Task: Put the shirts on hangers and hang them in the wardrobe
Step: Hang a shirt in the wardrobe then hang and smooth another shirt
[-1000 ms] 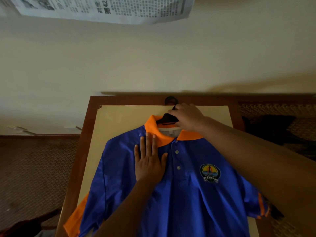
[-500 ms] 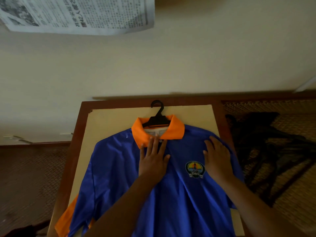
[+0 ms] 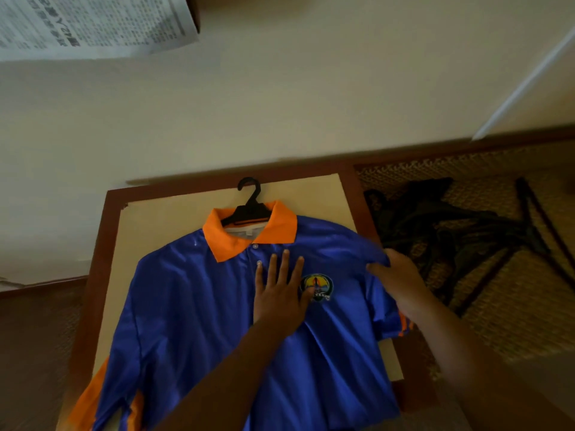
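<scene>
**Polo shirt flat on the table, hanger in its collar**

A sheet of newspaper (image 3: 90, 24) hangs on the wall at the upper left. Below it stands a wooden table (image 3: 99, 244) with a pale board (image 3: 149, 225) laid on top. A blue polo shirt (image 3: 193, 306) with orange collar and sleeve trim lies front-up across the board, its collar toward the table's far edge and its left sleeve trailing over the near left corner. A black plastic hanger (image 3: 249, 206) sits inside the collar, its hook lying on the board near the far edge.

The left hand (image 3: 280, 293) rests flat on the shirt's chest beside the button placket, fingers straight and spread, holding nothing; its thumb touches the round chest badge (image 3: 317, 286). The right hand (image 3: 398, 278) is at the shirt's shoulder by the table's right edge, fingers curled into a fold of the blue cloth, apparently gripping it, though blur softens the detail.

To the right, dark garments (image 3: 435, 219) lie heaped on a woven mat (image 3: 513, 306), with what may be another dark hanger among them.
</scene>
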### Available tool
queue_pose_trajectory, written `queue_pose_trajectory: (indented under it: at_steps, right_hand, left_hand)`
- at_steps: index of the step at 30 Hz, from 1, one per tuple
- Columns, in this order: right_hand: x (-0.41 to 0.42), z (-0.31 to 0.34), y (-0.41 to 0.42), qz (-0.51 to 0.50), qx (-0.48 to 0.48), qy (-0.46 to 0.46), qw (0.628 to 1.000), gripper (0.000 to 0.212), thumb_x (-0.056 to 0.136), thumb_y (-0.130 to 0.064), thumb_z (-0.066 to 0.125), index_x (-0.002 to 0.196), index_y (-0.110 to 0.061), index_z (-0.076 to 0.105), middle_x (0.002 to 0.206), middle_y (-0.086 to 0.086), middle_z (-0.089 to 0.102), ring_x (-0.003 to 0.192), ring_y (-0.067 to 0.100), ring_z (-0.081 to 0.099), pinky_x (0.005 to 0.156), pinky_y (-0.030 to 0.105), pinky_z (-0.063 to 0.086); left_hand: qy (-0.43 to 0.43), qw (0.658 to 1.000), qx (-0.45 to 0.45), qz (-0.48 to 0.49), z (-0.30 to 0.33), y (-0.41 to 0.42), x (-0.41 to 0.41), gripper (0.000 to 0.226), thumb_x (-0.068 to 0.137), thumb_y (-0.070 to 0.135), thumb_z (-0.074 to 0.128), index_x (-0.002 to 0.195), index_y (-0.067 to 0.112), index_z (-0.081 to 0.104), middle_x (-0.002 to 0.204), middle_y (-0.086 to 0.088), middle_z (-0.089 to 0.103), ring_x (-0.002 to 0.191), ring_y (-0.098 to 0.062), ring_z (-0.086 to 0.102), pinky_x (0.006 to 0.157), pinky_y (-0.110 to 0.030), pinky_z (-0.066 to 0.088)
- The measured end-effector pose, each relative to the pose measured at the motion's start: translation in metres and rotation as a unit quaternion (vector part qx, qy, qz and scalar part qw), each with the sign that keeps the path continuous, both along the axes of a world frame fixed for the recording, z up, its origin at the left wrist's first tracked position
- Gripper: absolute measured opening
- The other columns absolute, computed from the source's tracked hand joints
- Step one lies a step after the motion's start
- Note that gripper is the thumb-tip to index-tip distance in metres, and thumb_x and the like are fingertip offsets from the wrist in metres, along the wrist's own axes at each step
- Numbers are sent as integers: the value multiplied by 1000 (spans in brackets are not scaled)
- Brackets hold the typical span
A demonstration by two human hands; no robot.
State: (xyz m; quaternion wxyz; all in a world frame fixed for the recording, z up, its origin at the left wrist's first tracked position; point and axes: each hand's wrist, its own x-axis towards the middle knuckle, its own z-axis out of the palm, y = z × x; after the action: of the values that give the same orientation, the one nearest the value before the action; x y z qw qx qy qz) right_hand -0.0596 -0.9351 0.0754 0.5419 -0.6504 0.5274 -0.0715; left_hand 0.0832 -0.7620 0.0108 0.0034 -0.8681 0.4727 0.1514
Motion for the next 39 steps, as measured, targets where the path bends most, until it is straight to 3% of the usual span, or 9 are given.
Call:
queue_pose_trajectory:
  at_steps: [4,7,12,17,23,26,32,35,39]
  right_hand:
    - [-19,15,-19,-57,176,-53,981,23,86,3,63,107,-4,61,101,13,67,87,27,65,71,36,54]
    - [-41,15,-57,-36,56,20,998,37,82,4,67,116,-7,59,98,11,63,85,25,62,60,27,52]
    - [-73,27,-93,-89,-278,196,936,27,82,-6,54,105,-16,63,116,17,62,110,35,56,97,44,45]
    - [-74,-7,38,54,-372,140,916,19,87,-11,53,103,-7,64,106,19,60,101,35,56,80,39,42]
    - [-91,-63,117,212,-383,231,869,55,99,-44,28,145,-18,40,155,4,32,143,31,29,109,58,27]
    - [-106,-51,99,122,-347,248,896,52,99,-41,33,146,-17,37,152,7,34,141,31,28,111,54,24]
    - [-131,-28,122,-46,-100,143,984,38,93,-18,32,81,0,63,85,21,65,83,37,61,70,39,43]
    - [-125,-22,121,-140,59,64,986,26,95,-10,43,72,-9,57,75,14,60,67,30,57,57,33,49]
    - [-124,-10,121,-196,249,-14,948,21,94,-7,43,76,-14,50,59,5,44,46,15,30,49,25,22]
  left_hand:
    - [-31,999,7,-4,-6,0,2,73,84,66,-10,148,31,-13,159,-4,-14,147,-29,-11,114,-52,-14]
    - [-30,1000,2,-5,-6,0,2,79,79,66,-11,151,32,-10,160,-3,-14,147,-29,-12,113,-51,-14]
    - [-3,1000,4,-7,3,2,8,73,91,69,6,152,32,-6,161,-3,-14,147,-28,-13,117,-51,-8]
    - [-42,998,-39,24,16,31,-34,72,91,58,2,153,24,14,161,-7,4,148,-30,-1,117,-52,0]
    - [-7,1000,-20,5,-3,88,-108,64,95,56,21,146,19,34,152,-14,33,140,-34,30,108,-56,22]
    - [-11,1000,-16,23,-2,99,-109,69,98,58,7,145,17,36,150,-16,37,137,-37,37,109,-56,26]
    - [-4,999,-4,34,11,107,-130,81,91,60,-14,151,17,18,157,-15,20,145,-35,19,116,-53,7]
    - [18,998,21,60,8,112,-152,86,74,64,-29,149,24,-16,160,-8,-16,146,-29,-16,114,-50,-12]
    - [27,996,24,82,8,115,-162,88,65,68,-38,143,27,-25,158,-6,-22,145,-28,-21,114,-51,-12]
